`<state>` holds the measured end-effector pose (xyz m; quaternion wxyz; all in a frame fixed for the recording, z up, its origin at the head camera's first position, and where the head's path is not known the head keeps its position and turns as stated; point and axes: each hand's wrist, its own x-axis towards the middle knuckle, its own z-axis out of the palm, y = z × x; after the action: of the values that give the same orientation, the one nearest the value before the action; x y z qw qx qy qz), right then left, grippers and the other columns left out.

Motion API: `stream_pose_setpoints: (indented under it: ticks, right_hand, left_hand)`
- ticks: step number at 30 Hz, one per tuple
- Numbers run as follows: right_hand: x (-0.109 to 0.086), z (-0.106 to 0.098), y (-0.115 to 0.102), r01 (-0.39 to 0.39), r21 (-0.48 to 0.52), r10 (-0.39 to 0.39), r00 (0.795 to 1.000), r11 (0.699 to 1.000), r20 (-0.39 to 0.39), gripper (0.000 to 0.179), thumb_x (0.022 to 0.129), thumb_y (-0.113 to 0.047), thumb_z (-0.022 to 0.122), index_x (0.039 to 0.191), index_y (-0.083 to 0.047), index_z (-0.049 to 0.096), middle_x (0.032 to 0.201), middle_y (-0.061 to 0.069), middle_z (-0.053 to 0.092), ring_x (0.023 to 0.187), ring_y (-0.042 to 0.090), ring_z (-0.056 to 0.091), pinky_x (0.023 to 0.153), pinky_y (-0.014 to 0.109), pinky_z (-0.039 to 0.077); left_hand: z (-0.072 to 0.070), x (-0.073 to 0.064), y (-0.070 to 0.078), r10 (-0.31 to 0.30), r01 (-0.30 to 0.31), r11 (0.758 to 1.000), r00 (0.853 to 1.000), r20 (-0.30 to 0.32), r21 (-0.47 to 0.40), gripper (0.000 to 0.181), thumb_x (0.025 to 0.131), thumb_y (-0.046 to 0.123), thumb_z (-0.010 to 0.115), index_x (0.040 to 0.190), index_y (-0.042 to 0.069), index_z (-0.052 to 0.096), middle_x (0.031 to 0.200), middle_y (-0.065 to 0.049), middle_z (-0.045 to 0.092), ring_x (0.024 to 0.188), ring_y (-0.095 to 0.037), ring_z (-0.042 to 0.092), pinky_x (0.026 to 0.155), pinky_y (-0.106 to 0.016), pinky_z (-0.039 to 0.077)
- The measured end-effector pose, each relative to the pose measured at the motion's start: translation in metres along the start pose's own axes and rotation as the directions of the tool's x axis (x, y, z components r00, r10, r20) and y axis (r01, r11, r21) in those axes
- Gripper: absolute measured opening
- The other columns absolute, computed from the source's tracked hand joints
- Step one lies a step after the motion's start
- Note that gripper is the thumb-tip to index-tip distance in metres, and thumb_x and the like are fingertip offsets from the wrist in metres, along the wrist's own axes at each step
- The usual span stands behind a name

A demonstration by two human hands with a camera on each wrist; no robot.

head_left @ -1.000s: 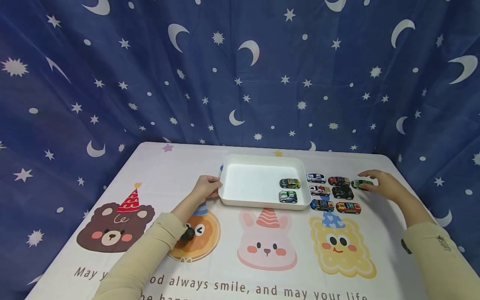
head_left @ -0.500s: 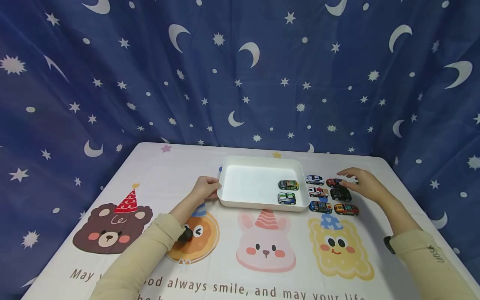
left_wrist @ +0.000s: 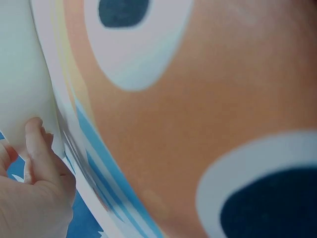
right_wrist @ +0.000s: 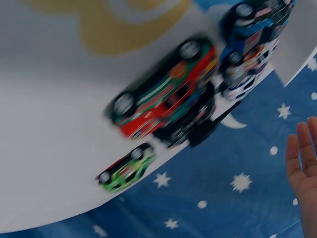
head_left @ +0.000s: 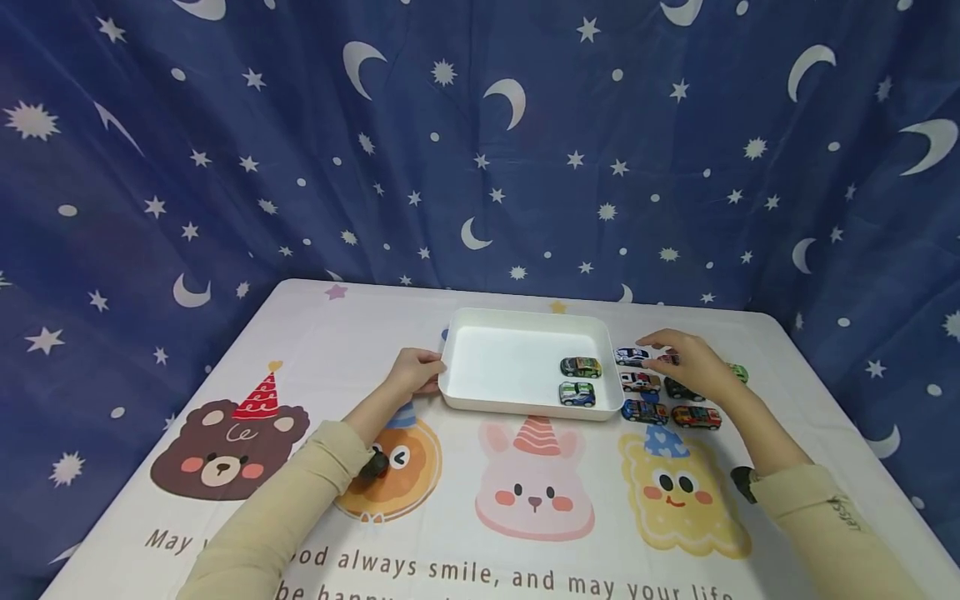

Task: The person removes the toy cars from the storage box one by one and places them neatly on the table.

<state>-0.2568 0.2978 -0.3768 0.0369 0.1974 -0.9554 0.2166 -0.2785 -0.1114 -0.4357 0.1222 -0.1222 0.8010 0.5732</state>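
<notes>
My left hand (head_left: 415, 372) grips the left side of a white tray (head_left: 480, 406); in the left wrist view its thumb lies over the tray's rim (left_wrist: 27, 94). Inside the tray, toward its right end, stand a dark green-and-orange toy car (head_left: 581, 367) and a white, green and blue toy car (head_left: 577, 394). My right hand (head_left: 693, 364) reaches over the cars beside the tray. Its thumb and fingertips are spread close around a white-and-blue toy car (head_left: 632, 357). In the right wrist view the fingers (right_wrist: 307, 148) look straight.
Several more toy cars stand right of the tray: an orange-and-white one (head_left: 640, 382), a blue one (head_left: 645, 412), a red-and-orange one (head_left: 696, 417), a black one (head_left: 678, 389) and a green one (head_left: 738, 372). Behind the table hangs a blue star-and-moon curtain (head_left: 420, 150).
My right hand has moved left from the green car, across the red and black cars, to the white-and-blue car by the tray. The left hand stays on the tray.
</notes>
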Motion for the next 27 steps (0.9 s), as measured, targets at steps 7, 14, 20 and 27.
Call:
stream_pose_setpoints:
  ticks: [7,14,20,27]
  right_hand:
    - [0.017,0.015,-0.014,0.018,0.050,-0.020,0.999,0.999,0.039,0.035,0.088,-0.008,0.064,0.121,0.002,0.059,0.123,0.025,0.058,0.112,0.042,0.054,0.093,0.057,0.049]
    - [0.034,0.027,-0.021,0.050,0.071,-0.055,0.996,0.996,0.073,0.037,0.085,-0.005,0.067,0.121,0.002,0.059,0.123,0.023,0.059,0.110,0.040,0.055,0.093,0.054,0.050]
    - [0.048,0.038,-0.026,0.034,0.076,-0.045,0.989,0.996,0.141,0.040,0.085,-0.008,0.068,0.122,0.001,0.059,0.122,0.020,0.060,0.111,0.037,0.055,0.094,0.050,0.050]
    - [0.057,0.051,-0.028,0.050,0.069,-0.062,0.981,0.996,0.182,0.038,0.086,-0.010,0.067,0.121,0.002,0.059,0.121,0.020,0.060,0.110,0.036,0.056,0.094,0.049,0.050]
  left_hand:
    - [-0.004,-0.001,-0.006,-0.002,0.002,1.000,1.000,-0.004,-0.015,0.033,0.090,0.007,0.057,0.121,-0.003,0.058,0.111,-0.021,0.064,0.063,-0.004,0.059,0.057,-0.017,0.057]
    - [-0.004,0.001,-0.005,0.017,-0.017,1.000,1.000,0.000,-0.015,0.033,0.090,0.008,0.058,0.121,-0.003,0.058,0.112,-0.021,0.064,0.065,-0.004,0.060,0.061,-0.019,0.058]
    - [-0.003,0.000,-0.002,0.017,-0.017,1.000,1.000,0.006,-0.026,0.033,0.090,0.007,0.057,0.121,-0.004,0.058,0.112,-0.022,0.065,0.065,-0.004,0.061,0.061,-0.019,0.058]
    - [-0.002,0.001,-0.002,0.023,-0.023,0.999,1.000,0.006,-0.023,0.034,0.089,0.007,0.058,0.121,-0.004,0.059,0.110,-0.022,0.065,0.065,-0.005,0.061,0.060,-0.019,0.058]
